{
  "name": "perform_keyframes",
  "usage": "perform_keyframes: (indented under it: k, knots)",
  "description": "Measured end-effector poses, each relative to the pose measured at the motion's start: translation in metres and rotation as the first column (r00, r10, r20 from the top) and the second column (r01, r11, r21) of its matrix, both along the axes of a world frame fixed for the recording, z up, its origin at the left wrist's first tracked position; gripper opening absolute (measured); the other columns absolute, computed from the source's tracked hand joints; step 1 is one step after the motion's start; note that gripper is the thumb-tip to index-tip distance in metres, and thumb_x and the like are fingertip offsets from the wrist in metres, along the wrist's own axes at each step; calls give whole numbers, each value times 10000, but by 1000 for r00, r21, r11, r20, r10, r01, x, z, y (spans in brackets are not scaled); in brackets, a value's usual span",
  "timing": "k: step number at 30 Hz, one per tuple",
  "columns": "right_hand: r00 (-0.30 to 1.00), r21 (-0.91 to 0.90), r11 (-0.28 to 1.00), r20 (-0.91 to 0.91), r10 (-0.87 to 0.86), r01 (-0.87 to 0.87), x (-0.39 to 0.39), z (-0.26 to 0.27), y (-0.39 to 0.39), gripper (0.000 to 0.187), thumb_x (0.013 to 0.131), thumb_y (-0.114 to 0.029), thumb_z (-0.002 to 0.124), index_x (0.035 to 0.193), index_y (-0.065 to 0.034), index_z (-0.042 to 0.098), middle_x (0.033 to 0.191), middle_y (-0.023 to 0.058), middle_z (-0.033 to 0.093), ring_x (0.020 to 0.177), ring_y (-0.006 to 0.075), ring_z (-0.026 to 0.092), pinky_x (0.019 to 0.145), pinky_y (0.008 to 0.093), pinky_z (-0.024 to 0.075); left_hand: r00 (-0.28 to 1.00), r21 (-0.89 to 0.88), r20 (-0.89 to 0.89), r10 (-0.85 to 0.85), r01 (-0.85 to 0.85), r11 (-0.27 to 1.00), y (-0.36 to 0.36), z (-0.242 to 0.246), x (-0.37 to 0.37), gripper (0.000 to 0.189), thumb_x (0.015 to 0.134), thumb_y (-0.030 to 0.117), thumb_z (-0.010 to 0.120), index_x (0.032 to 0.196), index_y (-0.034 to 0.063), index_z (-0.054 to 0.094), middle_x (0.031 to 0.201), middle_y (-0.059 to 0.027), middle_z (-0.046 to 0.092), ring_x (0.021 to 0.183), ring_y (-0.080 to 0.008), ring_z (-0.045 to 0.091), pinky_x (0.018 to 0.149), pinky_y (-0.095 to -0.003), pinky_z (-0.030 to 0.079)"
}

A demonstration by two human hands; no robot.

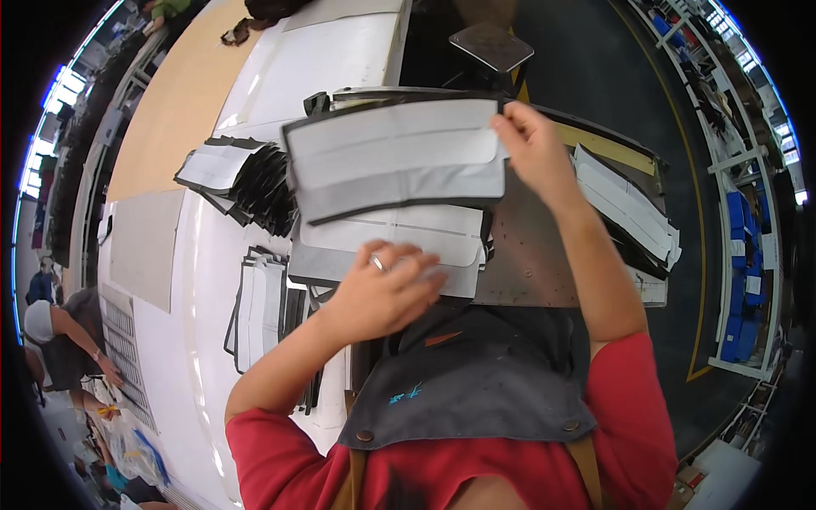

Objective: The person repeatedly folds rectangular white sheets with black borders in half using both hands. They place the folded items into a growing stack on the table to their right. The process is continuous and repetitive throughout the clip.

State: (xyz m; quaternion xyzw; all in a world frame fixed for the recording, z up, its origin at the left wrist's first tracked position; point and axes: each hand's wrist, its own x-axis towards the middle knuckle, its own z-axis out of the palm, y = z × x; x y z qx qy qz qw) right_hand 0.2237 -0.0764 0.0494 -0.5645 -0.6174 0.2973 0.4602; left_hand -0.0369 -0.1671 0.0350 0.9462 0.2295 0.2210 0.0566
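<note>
My right hand (532, 143) pinches the right edge of a black-bordered panel with a white backing (395, 150), raised and slightly blurred. Below it lies a similar white and grey panel (389, 239) on a pile. My left hand (392, 287), wearing a ring, hovers over or touches the lower panel, fingers apart and blurred; contact cannot be told. A fanned stack of black and white panels (248, 178) lies to the left, and another stack (260, 312) is nearer me. More white strips (628, 207) lie at the right.
A long white worktable (210, 306) runs along the left. Under the piles is a brown work surface (529, 261). A square-topped stool (492, 48) stands beyond it. Shelving with blue bins (743, 280) lines the right. A co-worker (70, 338) works at the far left.
</note>
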Motion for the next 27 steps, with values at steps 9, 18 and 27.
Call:
perform_keyframes:
  k: [9, 18, 27]
  knots:
    - [877, -208, 953, 469, -102, 222, 78, -9, 16, 258, 871, -220, 598, 748, 0, 543, 543, 8, 466, 499, 89, 429, 477, 270, 392, 984, -23, -60, 167, -169, 985, 57, -16, 47, 242, 844, 207, 589, 1045, 82, 540, 1056, -83, 518, 1032, -276, 475, 892, -415, 338]
    - [765, -141, 939, 622, -164, 315, 81, -19, 29, 240, 808, -246, 628, 830, -11, 582, 706, 146, 617, 676, 316, 601, 624, 410, 454, 905, -17, -55, 421, -423, 906, 119, -10, 45, 363, 911, 324, 507, 1202, 106, 510, 1267, -135, 474, 1196, -338, 425, 1015, -470, 276]
    - [549, 164, 978, 833, -69, -126, 72, -34, 2, 338, 894, -220, 550, 1172, -27, 559, 1208, 129, 576, 1128, 285, 529, 963, 424, 408, 844, -50, -310, 438, -474, 879, 149, -24, 65, 480, 957, 404, 398, 1352, 131, 416, 1424, -151, 366, 1320, -384, 315, 1088, -476, 242]
